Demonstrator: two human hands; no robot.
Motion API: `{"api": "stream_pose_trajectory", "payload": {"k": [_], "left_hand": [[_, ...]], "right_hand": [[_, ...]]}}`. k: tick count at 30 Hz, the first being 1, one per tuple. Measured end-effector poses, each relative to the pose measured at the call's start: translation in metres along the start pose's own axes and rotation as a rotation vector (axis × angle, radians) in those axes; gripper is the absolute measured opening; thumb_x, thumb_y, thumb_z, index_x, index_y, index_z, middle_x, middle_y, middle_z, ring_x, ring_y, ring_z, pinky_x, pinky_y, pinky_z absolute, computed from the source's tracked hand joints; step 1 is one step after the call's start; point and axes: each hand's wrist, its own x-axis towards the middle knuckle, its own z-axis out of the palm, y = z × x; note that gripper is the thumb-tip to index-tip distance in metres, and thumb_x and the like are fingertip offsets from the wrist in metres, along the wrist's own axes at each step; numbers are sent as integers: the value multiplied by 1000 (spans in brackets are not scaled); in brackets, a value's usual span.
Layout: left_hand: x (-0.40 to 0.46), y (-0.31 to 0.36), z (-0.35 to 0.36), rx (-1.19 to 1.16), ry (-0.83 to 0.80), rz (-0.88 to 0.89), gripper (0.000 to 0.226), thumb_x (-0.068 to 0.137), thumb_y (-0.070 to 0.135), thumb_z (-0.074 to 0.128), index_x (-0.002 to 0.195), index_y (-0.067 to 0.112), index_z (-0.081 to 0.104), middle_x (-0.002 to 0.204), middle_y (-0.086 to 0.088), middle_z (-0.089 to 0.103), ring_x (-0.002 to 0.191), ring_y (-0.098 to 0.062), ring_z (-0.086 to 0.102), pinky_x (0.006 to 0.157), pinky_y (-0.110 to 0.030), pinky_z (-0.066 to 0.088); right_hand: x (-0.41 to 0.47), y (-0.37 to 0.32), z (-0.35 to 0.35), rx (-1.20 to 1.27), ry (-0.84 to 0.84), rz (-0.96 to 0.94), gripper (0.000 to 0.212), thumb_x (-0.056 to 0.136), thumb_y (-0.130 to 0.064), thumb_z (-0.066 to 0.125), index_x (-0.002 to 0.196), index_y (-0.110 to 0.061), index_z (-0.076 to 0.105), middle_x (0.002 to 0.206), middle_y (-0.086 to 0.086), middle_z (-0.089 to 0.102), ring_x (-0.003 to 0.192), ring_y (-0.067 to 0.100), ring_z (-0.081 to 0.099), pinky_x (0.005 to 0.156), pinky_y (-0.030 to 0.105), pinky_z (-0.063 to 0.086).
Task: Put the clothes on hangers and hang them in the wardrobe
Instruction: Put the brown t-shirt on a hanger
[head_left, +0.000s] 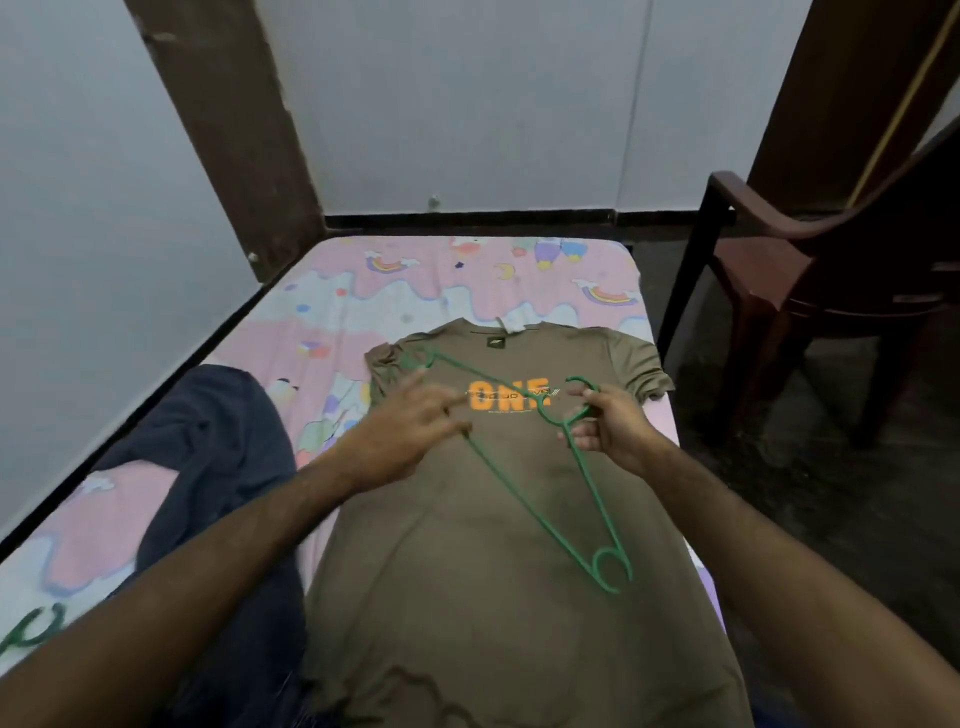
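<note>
One olive-brown T-shirt (467, 519) of soft, matte knit lies flat and face up on the bed (332, 312), collar toward 12 o'clock and hem toward 6; orange block letters run across its chest. Above it is one thin green plastic hanger (524, 514), a slim triangle with small curled notches at its two ends: one end at 10 o'clock by the shirt's shoulder, the other at 5 o'clock over the lower body. The right hand (608, 421), at 3 o'clock of the print, pinches the hanger at its neck just below the hook, fingers curled round the plastic. The left hand (410, 426) is blurred, its fingers stretched out straight over the chest print beside the hanger's long bar, grasping nothing. At 9 o'clock of the shirt lies one crumpled dark navy garment (218, 467). The bedsheet is smooth, pink and white with rainbows. At 2 o'clock stands one glossy maroon moulded chair (810, 270) on the floor.
</note>
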Motion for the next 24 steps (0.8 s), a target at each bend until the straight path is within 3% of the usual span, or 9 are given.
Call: {"api": "stream_pose_trajectory", "payload": {"k": [2, 4, 6, 9, 13, 16, 19, 22, 24], "left_hand": [[22, -27, 26, -77, 76, -264, 47, 79, -1, 57, 125, 9, 61, 132, -12, 57, 120, -30, 51, 108, -45, 35], [38, -52, 60, -195, 74, -480, 47, 77, 3, 53, 123, 10, 58, 123, -9, 58, 115, -30, 52, 102, -35, 35], [53, -75, 102, -205, -122, -512, 45, 78, 14, 40, 120, 13, 58, 117, -7, 59, 111, -32, 56, 96, -42, 41], [79, -112, 162, -111, -441, -436, 63, 81, 38, 22, 132, 18, 53, 137, -4, 54, 125, -28, 52, 97, -42, 41], [117, -149, 227, -46, -469, -497, 54, 98, 29, 46, 149, 16, 36, 159, -3, 35, 137, -25, 42, 101, -45, 38], [135, -179, 252, -95, -481, -536, 43, 100, 33, 52, 139, 18, 43, 144, -4, 46, 126, -27, 47, 95, -46, 39], [139, -207, 253, -215, -456, -442, 28, 94, 40, 62, 115, 25, 51, 116, 5, 55, 111, -20, 56, 85, -41, 45], [133, -225, 244, -195, -491, -323, 24, 96, 43, 59, 90, 27, 42, 92, 11, 46, 87, -15, 53, 71, -36, 38], [132, -230, 235, -232, -407, -303, 28, 98, 40, 57, 85, 28, 36, 86, 12, 40, 75, -13, 44, 68, -34, 34]], "right_hand": [[46, -9, -12, 202, 99, -1, 24, 110, -10, 28, 125, -5, 45, 86, 19, 65, 51, 29, 71, 43, 31, 57], [93, -19, -23, 403, 191, -35, 22, 109, -5, 25, 124, -4, 41, 111, 28, 58, 55, 33, 73, 46, 35, 58], [141, -28, -34, 530, 279, -76, 26, 107, 0, 24, 128, -4, 39, 123, 33, 54, 60, 36, 74, 49, 39, 60], [204, -41, -42, 559, 318, -134, 35, 104, 8, 22, 134, -6, 33, 115, 35, 59, 68, 39, 75, 57, 43, 62], [271, -58, -41, 576, 370, -244, 39, 102, 13, 23, 133, -9, 33, 90, 18, 56, 64, 32, 74, 71, 47, 64], [313, -69, -39, 572, 367, -281, 35, 106, 1, 26, 137, -14, 31, 103, 30, 63, 68, 34, 74, 76, 45, 64], [347, -85, -37, 512, 386, -271, 34, 106, 4, 29, 131, -17, 37, 105, 27, 63, 74, 34, 74, 74, 46, 64], [366, -102, -32, 399, 336, -240, 34, 108, 2, 27, 132, -17, 41, 108, 30, 64, 87, 41, 75, 77, 46, 64], [374, -110, -23, 297, 251, -207, 35, 109, 1, 26, 134, -17, 42, 100, 27, 66, 86, 40, 74, 77, 45, 64]]}}
